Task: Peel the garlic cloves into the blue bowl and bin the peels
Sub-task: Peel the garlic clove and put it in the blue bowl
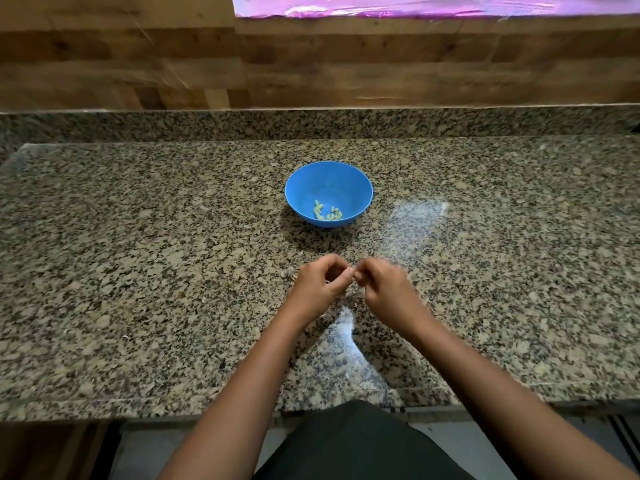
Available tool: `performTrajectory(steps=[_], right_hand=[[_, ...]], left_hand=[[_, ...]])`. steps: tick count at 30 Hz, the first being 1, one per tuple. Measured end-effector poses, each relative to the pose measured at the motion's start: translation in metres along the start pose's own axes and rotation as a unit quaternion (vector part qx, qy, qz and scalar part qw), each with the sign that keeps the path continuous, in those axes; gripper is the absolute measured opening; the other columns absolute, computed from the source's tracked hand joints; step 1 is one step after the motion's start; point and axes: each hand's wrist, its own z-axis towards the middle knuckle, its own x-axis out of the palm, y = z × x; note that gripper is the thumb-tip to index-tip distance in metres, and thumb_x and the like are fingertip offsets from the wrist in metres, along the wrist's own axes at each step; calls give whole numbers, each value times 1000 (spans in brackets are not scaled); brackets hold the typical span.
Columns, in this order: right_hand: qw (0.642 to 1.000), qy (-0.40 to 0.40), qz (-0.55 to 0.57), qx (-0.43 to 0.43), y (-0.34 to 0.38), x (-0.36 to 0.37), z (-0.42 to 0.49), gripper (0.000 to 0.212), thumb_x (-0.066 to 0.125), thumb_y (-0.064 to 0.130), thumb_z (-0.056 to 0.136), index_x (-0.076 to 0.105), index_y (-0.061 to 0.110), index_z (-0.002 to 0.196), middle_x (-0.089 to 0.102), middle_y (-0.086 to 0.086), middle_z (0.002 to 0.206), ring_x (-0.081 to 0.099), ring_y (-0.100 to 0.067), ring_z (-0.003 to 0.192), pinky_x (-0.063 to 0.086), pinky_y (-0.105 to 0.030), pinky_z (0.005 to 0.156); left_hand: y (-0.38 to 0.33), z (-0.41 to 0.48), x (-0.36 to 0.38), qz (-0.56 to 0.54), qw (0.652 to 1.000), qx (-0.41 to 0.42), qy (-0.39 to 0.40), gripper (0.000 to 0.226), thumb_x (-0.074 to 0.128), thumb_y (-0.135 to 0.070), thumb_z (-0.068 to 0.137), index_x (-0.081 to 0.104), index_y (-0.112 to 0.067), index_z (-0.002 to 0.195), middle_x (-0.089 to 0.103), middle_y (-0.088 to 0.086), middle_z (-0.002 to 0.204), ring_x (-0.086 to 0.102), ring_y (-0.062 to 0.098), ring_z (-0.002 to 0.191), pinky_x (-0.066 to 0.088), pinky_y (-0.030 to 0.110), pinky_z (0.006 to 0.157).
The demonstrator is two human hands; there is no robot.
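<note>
Blue plastic at the middle of the desk: a blue bowl, round and deep, upright, well beyond the hands. Inside, at the bottom and toward the near wall, a small heap of peeled cloves, pale yellow-green, lying close together, with bare blue all round the rest of the inner wall.

Nearer the front edge, left hand and right hand side by side just above the stone, knuckles up, tips meeting. Fingers of both curled in narrow, pinching a small pale garlic clove between them. Too blurred for telling peeled from unpeeled.

Speckled granite for the desk: tan, grey and black, polished. Two whitish patches of glare, one to the right of the bowl, one between the forearms. Thin pale peel scraps on the stone: some just left of the left hand, some under the two hands, one more well off to the left near the front.

Along the back, a low granite upstand, then a wall of wooden planks in mixed browns. At the very top, a strip of shiny pink-purple sheet.

Below the front edge of the desk, a dark garment and a bit of pale floor.
</note>
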Motion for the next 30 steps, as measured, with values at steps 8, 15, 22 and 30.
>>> performTrajectory(steps=[8, 15, 22, 30], right_hand=[[984, 55, 160, 55, 6, -9, -2, 19, 46, 23, 97, 58, 8, 93, 60, -10, 80, 54, -15, 63, 49, -33, 60], [984, 100, 139, 44, 11, -13, -3, 18, 42, 23, 99, 50, 19, 84, 53, 3, 74, 48, -11, 63, 41, -23, 57], [981, -42, -126, -143, 17, -11, 2, 9, 46, 9, 94, 50, 9, 85, 46, 1, 77, 41, -10, 59, 42, -24, 52], [879, 131, 410, 204, 37, -27, 9, 24, 40, 11, 99, 48, 7, 76, 42, -3, 61, 38, -9, 46, 33, -20, 40]], left_hand=[[-9, 2, -5, 104, 992, 55, 38, 21, 40, -31, 99, 51, -13, 97, 50, -5, 72, 43, 3, 62, 35, 22, 54], [-7, -1, -5, 45, 996, 21, 75, 34, 33, -40, 100, 49, -10, 99, 57, 7, 86, 49, 9, 70, 49, 39, 70], [-25, 7, -1, -163, 985, -59, 24, 31, 40, -27, 100, 57, -12, 79, 41, -1, 54, 38, 8, 41, 37, 21, 38], [-24, 5, -5, -244, 966, -20, 83, 24, 39, -21, 100, 50, -11, 81, 48, 0, 67, 47, 3, 52, 43, 17, 45]])
